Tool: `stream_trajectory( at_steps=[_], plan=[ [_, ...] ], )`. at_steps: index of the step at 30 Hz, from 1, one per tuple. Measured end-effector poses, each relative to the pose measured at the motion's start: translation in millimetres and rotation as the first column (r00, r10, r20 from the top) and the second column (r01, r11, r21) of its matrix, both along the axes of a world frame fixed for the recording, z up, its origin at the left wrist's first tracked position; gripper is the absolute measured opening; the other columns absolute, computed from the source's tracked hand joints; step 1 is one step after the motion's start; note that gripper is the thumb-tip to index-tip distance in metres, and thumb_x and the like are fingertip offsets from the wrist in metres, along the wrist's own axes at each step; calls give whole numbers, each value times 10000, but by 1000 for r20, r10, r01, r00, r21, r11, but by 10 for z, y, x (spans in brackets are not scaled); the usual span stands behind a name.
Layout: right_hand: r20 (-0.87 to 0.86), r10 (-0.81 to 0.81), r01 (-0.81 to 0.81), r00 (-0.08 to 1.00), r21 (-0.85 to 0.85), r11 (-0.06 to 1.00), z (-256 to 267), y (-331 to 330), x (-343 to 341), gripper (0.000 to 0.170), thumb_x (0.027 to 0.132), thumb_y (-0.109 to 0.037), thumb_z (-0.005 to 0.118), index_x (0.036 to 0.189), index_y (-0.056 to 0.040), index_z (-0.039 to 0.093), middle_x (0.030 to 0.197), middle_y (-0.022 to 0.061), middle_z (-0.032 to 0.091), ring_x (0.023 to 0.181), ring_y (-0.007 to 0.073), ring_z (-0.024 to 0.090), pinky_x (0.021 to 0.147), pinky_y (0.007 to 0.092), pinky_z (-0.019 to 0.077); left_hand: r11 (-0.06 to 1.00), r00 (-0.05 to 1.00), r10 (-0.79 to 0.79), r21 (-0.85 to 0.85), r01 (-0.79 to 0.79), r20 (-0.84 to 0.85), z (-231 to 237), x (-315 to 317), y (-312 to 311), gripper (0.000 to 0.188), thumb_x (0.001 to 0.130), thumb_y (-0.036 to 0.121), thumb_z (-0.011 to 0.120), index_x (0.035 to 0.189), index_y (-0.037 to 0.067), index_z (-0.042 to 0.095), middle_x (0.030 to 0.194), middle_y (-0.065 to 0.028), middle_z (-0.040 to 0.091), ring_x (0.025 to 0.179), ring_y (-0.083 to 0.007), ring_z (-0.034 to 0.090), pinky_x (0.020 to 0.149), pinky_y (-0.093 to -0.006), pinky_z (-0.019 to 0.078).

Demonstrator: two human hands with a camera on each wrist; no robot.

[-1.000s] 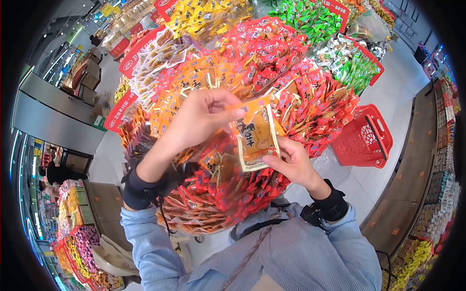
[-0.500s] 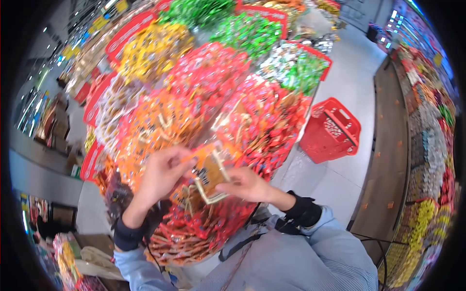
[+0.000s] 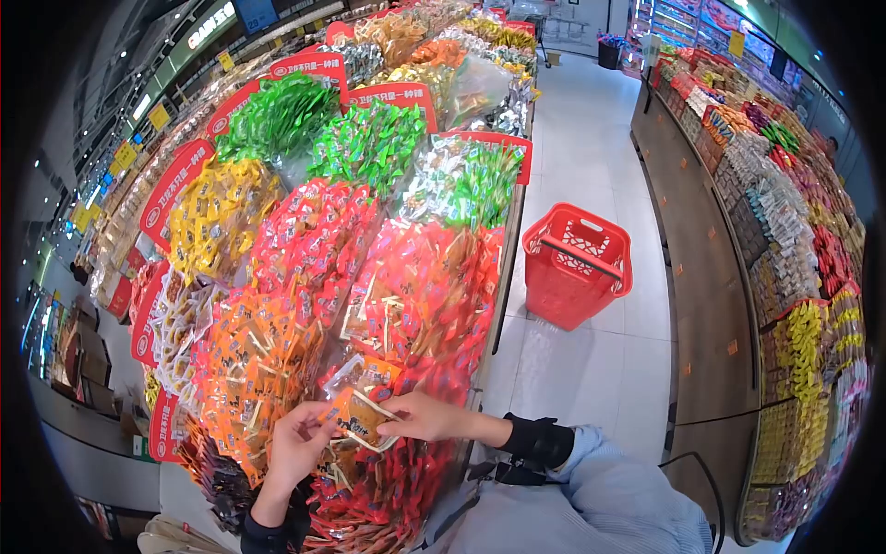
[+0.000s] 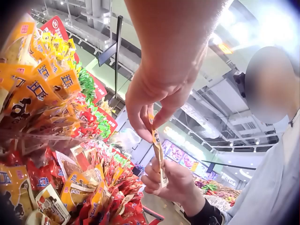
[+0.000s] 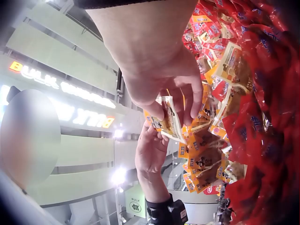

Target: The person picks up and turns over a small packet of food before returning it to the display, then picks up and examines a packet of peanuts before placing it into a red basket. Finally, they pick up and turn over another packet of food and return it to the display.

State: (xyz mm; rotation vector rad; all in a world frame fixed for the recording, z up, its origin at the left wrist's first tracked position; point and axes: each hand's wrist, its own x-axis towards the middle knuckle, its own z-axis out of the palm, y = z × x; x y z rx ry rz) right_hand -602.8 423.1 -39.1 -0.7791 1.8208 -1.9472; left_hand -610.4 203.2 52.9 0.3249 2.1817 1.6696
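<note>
Pinching opposite edges, left hand point(image 3: 297, 445) and right hand point(image 3: 421, 417) hold an orange packet point(image 3: 360, 419), lower centre of the head view, over red packets point(image 3: 389, 491); seemingly an inspecting step, the next move probably calling for one hand's release

Packet point(image 3: 362, 422) partly hidden by left hand point(image 3: 299, 447) and right hand point(image 3: 425, 417). Left wristband point(image 3: 277, 533) cut off by head view's bottom edge. Person's head point(image 4: 269, 84) blurred, left wrist view.
</note>
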Motion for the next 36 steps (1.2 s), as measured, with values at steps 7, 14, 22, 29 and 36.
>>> stream_trajectory(
  at_steps=[7,14,22,29,36],
  plan=[
    [2,-34,34,999,16,999,46,47,100,248,823,-197,578,884,43,573,716,102,559,647,122,498,602,292,407,990,998,16,-141,-24,-55,58,88,150,145,813,-36,561,957,-21,572,799,-36,624,671,-50,581,567,-169,432],
    [-67,7,-2,998,70,998,-8,65,108,274,837,-217,570,981,15,559,676,107,560,610,111,485,576,285,404,965,985,10,-256,-54,-172,-31,137,147,133,806,-27,567,935,-32,598,768,-41,627,659,-49,575,574,-192,452],
    [-38,34,-28,999,149,988,80,75,132,295,841,-230,566,1009,13,570,646,87,561,580,89,465,546,276,393,919,882,-130,-389,-65,-452,131,243,321,154,766,-54,581,914,-17,606,744,-113,588,650,-178,583,596,-254,467],
    [-45,54,-46,998,179,983,20,46,115,295,830,-231,580,968,30,568,634,107,558,573,98,470,551,283,400,920,845,-155,-387,-66,-512,120,259,305,163,743,-72,593,890,-5,610,726,-119,543,654,-211,559,596,-271,453],
    [-17,48,-44,999,187,981,-3,17,115,297,827,-242,585,942,31,570,633,124,558,567,104,470,550,284,398,911,806,-180,-406,-80,-564,169,267,303,165,726,-81,605,870,-1,615,721,-115,541,649,-211,550,588,-274,446]
  ],
)
